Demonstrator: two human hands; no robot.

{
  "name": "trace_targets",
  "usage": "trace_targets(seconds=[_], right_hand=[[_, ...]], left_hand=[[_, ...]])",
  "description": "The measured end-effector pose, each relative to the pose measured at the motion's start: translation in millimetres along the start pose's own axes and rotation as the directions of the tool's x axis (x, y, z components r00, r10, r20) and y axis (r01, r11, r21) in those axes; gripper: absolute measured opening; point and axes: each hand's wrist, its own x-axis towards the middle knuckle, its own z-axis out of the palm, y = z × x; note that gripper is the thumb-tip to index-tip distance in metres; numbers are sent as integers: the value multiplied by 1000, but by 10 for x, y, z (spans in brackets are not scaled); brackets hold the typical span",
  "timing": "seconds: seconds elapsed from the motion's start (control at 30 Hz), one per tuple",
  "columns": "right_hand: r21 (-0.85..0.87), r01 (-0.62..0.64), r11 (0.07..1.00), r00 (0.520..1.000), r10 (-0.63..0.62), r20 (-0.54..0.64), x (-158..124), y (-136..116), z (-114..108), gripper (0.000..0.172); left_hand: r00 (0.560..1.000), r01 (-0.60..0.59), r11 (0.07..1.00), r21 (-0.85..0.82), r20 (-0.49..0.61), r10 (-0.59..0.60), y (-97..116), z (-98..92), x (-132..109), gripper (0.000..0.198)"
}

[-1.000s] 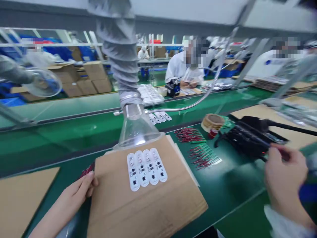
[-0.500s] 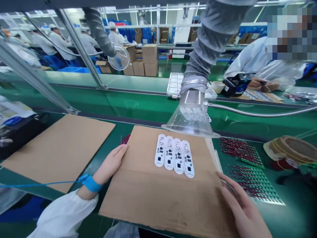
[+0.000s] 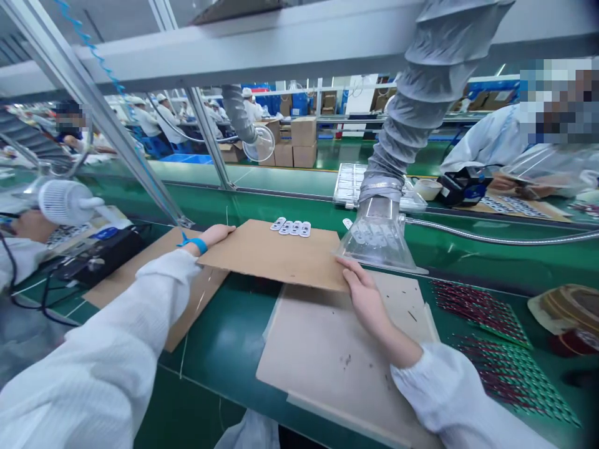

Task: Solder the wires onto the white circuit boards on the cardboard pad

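Cardboard sheet point(image 3: 266, 257) bearing four white circuit boards point(image 3: 290, 227) sits between my hands: left hand point(image 3: 210, 236) at one corner, right hand point(image 3: 362, 292) at its edge. Whether either grips, I cannot tell; a clear fume hood point(image 3: 379, 240) overlaps its end.

Your left arm point(image 3: 116, 330), in a loose white cleanroom sleeve, stretches far forward, with a blue wrist strap point(image 3: 199, 245) above your bare left hand point(image 3: 216, 234), its fingers extended. Your bare right hand point(image 3: 367, 301) angles forward and left from a gathered white cuff point(image 3: 421, 374), fingers together.
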Motion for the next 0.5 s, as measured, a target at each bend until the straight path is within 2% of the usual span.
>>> trace_targets(seconds=[0.07,0.13,0.17,0.27,0.37,0.43,0.5], right_hand=[[-56,-28,998,999,30,29,-273,-31,-126,40],[-113,-32,993,997,40,70,-663,-54,-396,39],[-144,-32,989,996,43,74,-852,-59,-562,38],[-278,-52,959,998,60,21,-1246,-32,-1084,37],[-410,-147,900,987,105,-122,-1370,61,-1510,42],[-466,-176,867,981,114,-159,-1397,152,-1694,46],[-515,-172,839,982,107,-155,-1446,256,-1790,49]], left_hand=[[1000,-5,1000,-5,31,5,-142,-63,-120,45],[998,-36,999,-26,59,38,-340,-67,-361,47],[993,-81,993,-81,76,87,-434,-37,-510,47],[985,10,981,-195,169,24,-605,194,-959,51],[939,9,991,-134,343,38,-572,540,-1214,58],[891,-96,995,-27,443,98,-466,723,-1204,59],[851,-237,968,85,499,165,-325,821,-1069,62]])
